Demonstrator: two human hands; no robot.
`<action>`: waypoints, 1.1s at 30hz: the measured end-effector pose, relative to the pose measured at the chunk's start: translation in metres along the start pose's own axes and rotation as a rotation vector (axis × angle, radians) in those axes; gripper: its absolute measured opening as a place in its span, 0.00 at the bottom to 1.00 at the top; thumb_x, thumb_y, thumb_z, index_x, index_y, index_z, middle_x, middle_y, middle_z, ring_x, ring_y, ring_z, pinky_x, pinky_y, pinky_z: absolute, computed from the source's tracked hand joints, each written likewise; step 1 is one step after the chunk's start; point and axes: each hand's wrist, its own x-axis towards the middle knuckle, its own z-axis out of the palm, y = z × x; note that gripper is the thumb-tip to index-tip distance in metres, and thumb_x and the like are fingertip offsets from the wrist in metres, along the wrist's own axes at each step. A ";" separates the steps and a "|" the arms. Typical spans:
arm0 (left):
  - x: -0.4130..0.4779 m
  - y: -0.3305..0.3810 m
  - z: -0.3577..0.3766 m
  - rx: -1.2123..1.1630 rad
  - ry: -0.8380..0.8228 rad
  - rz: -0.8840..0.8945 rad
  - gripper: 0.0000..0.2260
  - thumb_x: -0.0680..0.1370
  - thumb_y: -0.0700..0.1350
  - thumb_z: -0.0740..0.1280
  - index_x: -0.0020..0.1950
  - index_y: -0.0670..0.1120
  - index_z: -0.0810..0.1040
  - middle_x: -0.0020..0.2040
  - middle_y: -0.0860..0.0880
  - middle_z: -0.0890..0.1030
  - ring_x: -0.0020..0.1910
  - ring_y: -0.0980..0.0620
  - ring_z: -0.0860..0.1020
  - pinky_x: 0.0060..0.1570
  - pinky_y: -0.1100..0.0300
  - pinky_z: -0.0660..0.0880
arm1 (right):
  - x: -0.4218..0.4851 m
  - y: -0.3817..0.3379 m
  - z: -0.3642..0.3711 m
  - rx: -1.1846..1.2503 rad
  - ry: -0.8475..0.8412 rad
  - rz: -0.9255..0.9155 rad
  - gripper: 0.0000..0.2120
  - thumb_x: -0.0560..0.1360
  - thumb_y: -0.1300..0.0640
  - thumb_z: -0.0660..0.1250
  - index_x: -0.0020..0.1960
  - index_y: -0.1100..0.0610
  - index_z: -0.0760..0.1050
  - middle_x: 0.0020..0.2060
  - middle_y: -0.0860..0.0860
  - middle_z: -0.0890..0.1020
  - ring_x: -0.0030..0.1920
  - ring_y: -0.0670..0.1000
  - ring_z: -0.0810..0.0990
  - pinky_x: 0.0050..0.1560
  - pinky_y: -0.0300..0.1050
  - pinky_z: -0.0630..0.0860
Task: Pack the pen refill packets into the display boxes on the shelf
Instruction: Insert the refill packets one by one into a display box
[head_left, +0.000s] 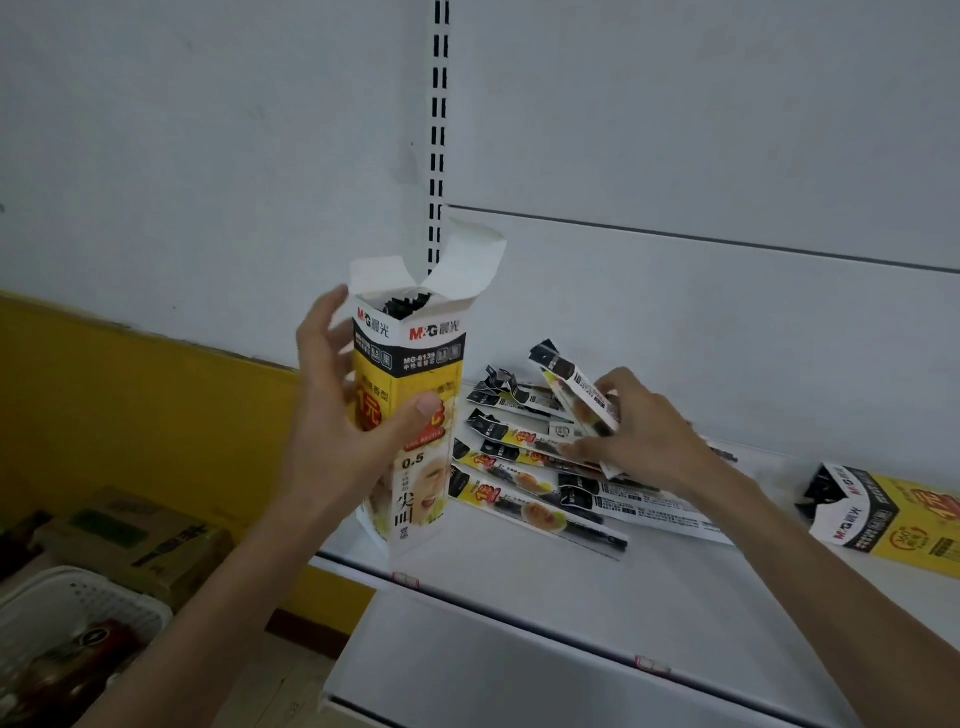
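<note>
Left hand (332, 415) fingers (314, 338) partly hidden behind the upright display box (431, 364). Right hand (649, 431) fingers cover part of a lifted packet (571, 379) and the packet pile (524, 499). Right of those fingers, a second box (883, 514) runs off the edge.

Glossy printed cardboard box (410, 415), shiny plastic packets (535, 499), smooth white shelf (519, 582)

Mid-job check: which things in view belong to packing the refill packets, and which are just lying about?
Job: upright yellow-and-white cardboard display box, flaps open, in the left hand; black-and-yellow flat refill packet in the right hand; loose pile of like packets; second yellow cardboard box lying on its side; white shelf.
Lying about: brown cardboard cartons; white perforated plastic basket.
</note>
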 end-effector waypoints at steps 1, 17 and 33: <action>0.002 0.005 -0.004 0.035 0.036 0.032 0.37 0.62 0.61 0.69 0.66 0.65 0.54 0.66 0.53 0.68 0.61 0.57 0.72 0.53 0.59 0.73 | 0.002 -0.002 -0.002 0.089 0.010 0.025 0.26 0.68 0.58 0.74 0.59 0.51 0.63 0.46 0.50 0.77 0.36 0.48 0.78 0.29 0.35 0.72; 0.026 0.042 -0.033 0.850 -0.197 0.415 0.21 0.69 0.63 0.58 0.52 0.50 0.75 0.49 0.56 0.78 0.45 0.56 0.64 0.40 0.69 0.63 | 0.005 -0.137 -0.088 0.981 0.315 -0.522 0.14 0.79 0.55 0.59 0.38 0.55 0.76 0.28 0.48 0.73 0.25 0.45 0.70 0.22 0.35 0.64; 0.028 0.055 -0.023 0.743 -0.390 0.392 0.13 0.71 0.53 0.66 0.55 0.55 0.75 0.49 0.61 0.74 0.44 0.59 0.66 0.37 0.69 0.65 | 0.018 -0.160 -0.086 0.414 -0.055 -0.674 0.13 0.60 0.55 0.74 0.39 0.58 0.73 0.30 0.47 0.78 0.28 0.43 0.74 0.26 0.34 0.68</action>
